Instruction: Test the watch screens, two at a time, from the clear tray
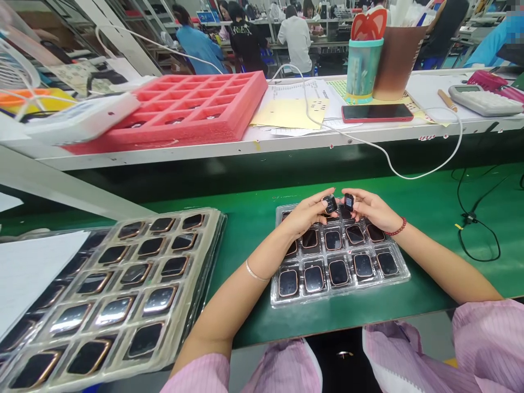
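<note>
My left hand [313,212] pinches a small black watch case [329,204] between thumb and fingers. Close beside it, my right hand [370,208] grips a second black watch case [349,202], turned so a pale square printed code faces me. Both are held just above the far edge of a clear plastic tray [339,293]. Rows of square watch cases with dark glass and copper-coloured rims lie in its pockets, among them one near the front [338,272]. My hands and forearms cover part of the back rows.
Left stands a stack of trays [135,273] with more watch cases, partly under white paper [36,273]. On the shelf are a red foam tray [192,103], phone [376,113], cup [364,68] and calculator [485,100]. A white cable [399,169] hangs down; a black cable [470,217] lies right.
</note>
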`<state>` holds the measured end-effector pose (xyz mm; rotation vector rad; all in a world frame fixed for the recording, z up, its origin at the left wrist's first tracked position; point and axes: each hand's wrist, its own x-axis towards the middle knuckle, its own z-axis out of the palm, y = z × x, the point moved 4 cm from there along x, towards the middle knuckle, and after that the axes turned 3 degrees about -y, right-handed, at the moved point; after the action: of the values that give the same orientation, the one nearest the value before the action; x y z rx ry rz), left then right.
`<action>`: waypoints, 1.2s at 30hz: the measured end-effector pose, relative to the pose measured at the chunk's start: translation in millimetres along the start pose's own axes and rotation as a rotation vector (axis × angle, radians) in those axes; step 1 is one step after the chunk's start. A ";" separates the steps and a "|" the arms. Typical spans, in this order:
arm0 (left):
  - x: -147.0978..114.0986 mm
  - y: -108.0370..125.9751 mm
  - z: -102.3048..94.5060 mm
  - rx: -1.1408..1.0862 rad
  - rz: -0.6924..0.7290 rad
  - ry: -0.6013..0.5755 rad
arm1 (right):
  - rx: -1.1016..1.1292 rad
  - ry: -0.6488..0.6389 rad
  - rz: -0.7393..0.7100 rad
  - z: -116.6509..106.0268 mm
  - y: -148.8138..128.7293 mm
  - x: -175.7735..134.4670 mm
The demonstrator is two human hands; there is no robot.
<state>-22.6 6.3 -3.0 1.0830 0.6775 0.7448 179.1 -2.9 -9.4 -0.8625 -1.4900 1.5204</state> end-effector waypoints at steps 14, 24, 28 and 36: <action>2.1 0.4 1.1 -0.060 0.011 -0.059 | -0.025 0.030 0.025 -1.6 -1.4 -0.9; 2.4 4.7 0.4 -0.167 0.002 -0.113 | -0.051 0.046 0.040 -3.0 -4.8 -3.4; 2.8 5.8 -1.5 -0.170 0.030 -0.093 | -0.039 0.053 0.042 -3.5 -4.5 -4.1; 10.1 -1.7 -8.0 -0.117 -0.010 -0.006 | -0.069 0.028 0.022 -1.5 -7.5 -5.0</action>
<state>-22.7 18.1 -8.4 0.9739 0.6264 0.7631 183.3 -6.9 -2.4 -0.9388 -1.5248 1.4744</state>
